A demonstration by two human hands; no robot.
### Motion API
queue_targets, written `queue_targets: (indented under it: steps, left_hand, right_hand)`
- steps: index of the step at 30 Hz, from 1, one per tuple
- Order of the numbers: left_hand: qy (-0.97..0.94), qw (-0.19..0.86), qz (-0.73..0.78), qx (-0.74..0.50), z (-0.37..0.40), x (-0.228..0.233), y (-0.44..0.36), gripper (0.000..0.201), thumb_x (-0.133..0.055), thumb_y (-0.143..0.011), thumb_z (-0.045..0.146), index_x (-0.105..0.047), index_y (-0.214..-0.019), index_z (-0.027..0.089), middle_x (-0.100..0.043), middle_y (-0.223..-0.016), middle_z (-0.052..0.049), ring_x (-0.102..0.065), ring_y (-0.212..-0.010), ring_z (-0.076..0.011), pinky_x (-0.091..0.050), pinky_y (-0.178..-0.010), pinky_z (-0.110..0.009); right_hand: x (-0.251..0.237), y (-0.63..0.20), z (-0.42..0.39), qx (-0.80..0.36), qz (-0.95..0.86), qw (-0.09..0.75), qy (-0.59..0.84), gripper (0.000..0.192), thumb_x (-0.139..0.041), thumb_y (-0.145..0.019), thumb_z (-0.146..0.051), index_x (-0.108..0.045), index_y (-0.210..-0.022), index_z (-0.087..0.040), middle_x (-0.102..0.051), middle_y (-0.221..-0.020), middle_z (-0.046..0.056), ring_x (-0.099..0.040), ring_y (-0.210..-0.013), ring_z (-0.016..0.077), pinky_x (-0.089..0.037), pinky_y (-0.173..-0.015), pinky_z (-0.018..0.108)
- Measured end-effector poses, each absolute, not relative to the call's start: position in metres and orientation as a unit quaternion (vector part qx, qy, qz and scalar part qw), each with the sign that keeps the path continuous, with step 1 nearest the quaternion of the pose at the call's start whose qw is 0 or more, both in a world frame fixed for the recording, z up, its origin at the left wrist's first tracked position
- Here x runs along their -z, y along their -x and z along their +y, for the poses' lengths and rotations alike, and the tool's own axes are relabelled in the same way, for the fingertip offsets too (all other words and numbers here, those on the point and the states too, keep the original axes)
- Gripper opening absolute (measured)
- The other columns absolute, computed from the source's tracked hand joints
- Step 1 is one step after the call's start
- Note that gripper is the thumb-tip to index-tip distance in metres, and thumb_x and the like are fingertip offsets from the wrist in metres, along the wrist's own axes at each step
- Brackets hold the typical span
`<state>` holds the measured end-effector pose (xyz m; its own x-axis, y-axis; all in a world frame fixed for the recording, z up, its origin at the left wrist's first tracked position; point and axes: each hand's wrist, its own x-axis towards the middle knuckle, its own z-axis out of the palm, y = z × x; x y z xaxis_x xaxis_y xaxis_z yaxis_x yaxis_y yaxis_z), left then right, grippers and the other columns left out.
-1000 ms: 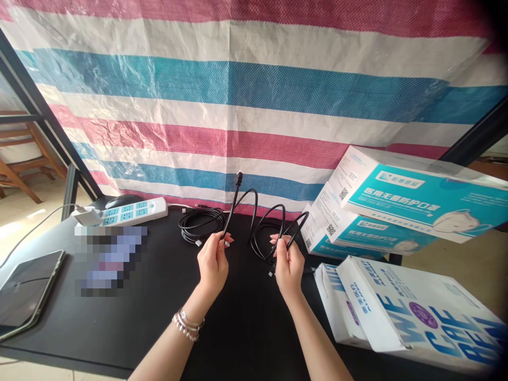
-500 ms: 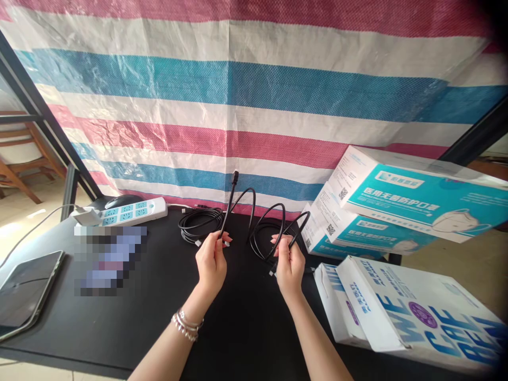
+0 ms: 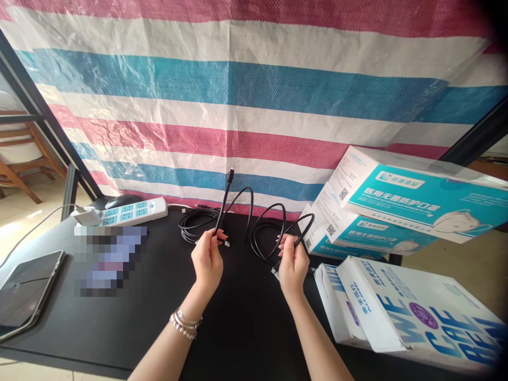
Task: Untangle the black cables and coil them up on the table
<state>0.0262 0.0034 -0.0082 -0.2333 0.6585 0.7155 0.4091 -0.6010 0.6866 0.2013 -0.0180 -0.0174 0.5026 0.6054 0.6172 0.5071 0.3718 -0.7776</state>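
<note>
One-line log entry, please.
left hand: gripping black cable near connector | right hand: gripping black cable, looped | boxes: stacked at right

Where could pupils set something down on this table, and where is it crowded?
Bare tabletop shows between tablet and left forearm, and between that and right forearm. Crowded: beyond the left hand and right hand, with black cables; at right, with boxes.

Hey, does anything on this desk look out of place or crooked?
Yes: at right, the top teal mask box sits askew on the teal box beneath, its right end jutting past it. The held black cable shows no obvious damage.
</note>
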Motion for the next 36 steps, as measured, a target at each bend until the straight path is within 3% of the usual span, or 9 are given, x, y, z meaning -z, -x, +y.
queue_targets:
  steps: [36]
  left_hand:
    - [-0.564, 0.127, 0.445, -0.684, 0.0078, 0.0068, -0.0213, 0.021, -0.037, -0.089, 0.026, -0.055, -0.086, 0.015, -0.062, -0.07, -0.002, -0.06, -0.065, -0.0116, -0.049, -0.06, -0.023]
  right_hand:
    - [0.0115, -0.2029, -0.0192, -0.057, -0.489, 0.681, 0.542, 0.03, -0.038, -0.09, -0.037, -0.056, -0.079, -0.016, -0.06, -0.077, 0.005, -0.056, -0.066, 0.0144, -0.044, -0.055, 0.026]
